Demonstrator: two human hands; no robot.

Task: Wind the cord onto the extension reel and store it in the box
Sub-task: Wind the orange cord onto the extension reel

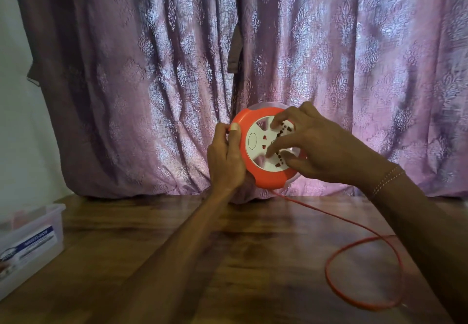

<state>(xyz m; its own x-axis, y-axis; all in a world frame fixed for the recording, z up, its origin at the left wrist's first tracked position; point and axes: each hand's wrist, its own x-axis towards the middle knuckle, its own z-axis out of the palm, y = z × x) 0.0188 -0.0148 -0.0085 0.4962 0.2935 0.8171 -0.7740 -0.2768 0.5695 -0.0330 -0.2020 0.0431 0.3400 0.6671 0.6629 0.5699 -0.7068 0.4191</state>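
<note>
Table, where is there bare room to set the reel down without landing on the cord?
Bare wood on the table lies between the plastic box at the left edge and the left hand's forearm, and in front of the curtain there. The right side is crowded: the orange cord trails from the reel and loops there.

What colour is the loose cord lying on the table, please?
Orange-red, matching the reel's rim; the cord shows clearly in the head view.
</note>
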